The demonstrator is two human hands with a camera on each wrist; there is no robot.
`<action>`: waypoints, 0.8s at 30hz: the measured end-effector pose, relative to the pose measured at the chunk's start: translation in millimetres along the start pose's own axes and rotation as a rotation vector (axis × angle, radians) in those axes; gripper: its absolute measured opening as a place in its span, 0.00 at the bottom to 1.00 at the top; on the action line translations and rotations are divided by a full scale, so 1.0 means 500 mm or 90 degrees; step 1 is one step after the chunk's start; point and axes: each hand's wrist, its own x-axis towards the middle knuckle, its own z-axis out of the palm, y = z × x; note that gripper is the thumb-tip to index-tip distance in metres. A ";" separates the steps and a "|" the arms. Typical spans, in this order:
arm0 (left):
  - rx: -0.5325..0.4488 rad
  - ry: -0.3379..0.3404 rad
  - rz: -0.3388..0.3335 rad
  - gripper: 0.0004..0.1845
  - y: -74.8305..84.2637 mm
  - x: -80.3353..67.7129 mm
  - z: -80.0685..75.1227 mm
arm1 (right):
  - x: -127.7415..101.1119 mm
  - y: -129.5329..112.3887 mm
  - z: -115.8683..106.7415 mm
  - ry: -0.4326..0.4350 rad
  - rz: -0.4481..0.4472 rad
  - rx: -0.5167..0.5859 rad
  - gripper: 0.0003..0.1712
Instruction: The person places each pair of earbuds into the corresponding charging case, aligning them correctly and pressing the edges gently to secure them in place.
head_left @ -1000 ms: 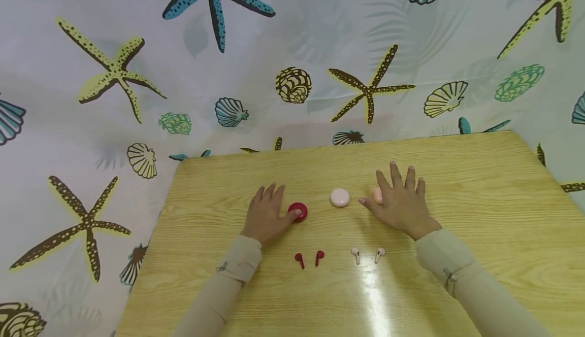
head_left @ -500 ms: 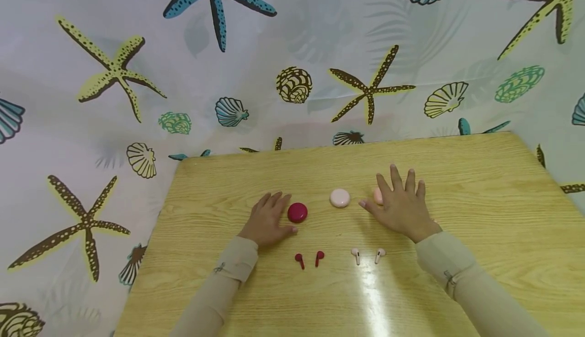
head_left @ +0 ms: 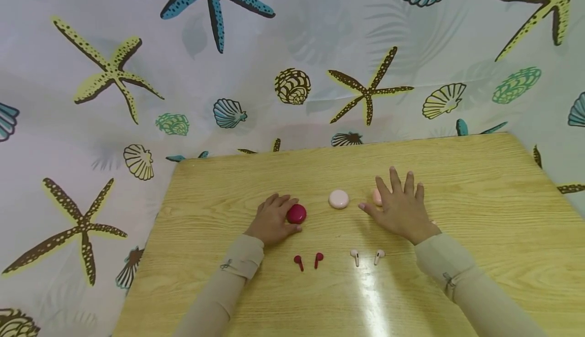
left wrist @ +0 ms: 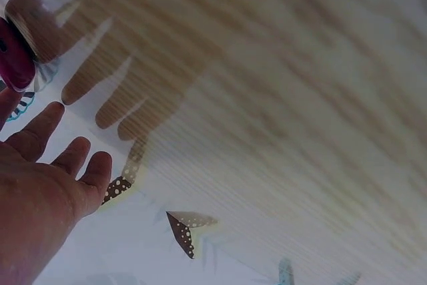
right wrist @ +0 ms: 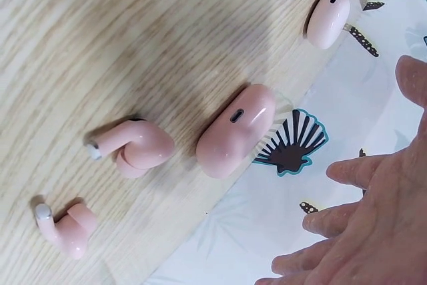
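Glossy crimson rounded case (head_left: 296, 214) lies immediately right of the nearer left hand (head_left: 271, 223), half-spread, ungripping; right hand (head_left: 399, 209) splayed, empty

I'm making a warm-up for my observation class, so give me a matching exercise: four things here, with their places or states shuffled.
Column one
1. red case
2. pale pink case
3. red earbuds
4. right hand

Column two
A. lying as two separate pieces
B. spread open, partly hiding the peach-pink case in the head view
C. right beside the left hand
D. between the red case and the peach-pink case

Right pairs: 1-C, 2-D, 3-A, 4-B
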 end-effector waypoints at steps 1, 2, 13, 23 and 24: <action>-0.003 0.000 -0.002 0.37 0.001 0.000 0.000 | 0.000 0.000 0.000 0.001 0.001 0.000 0.51; -0.005 -0.001 -0.003 0.37 0.001 0.000 -0.001 | 0.000 0.000 0.000 0.001 0.001 0.001 0.51; -0.016 -0.002 -0.015 0.33 0.001 0.006 0.005 | -0.003 0.002 0.002 -0.003 0.001 0.001 0.51; -0.019 0.042 -0.008 0.33 0.003 0.011 0.009 | -0.005 0.000 -0.001 -0.008 0.005 0.005 0.50; -0.019 0.052 -0.006 0.33 0.005 0.012 0.009 | -0.005 0.000 -0.001 -0.008 0.005 0.005 0.50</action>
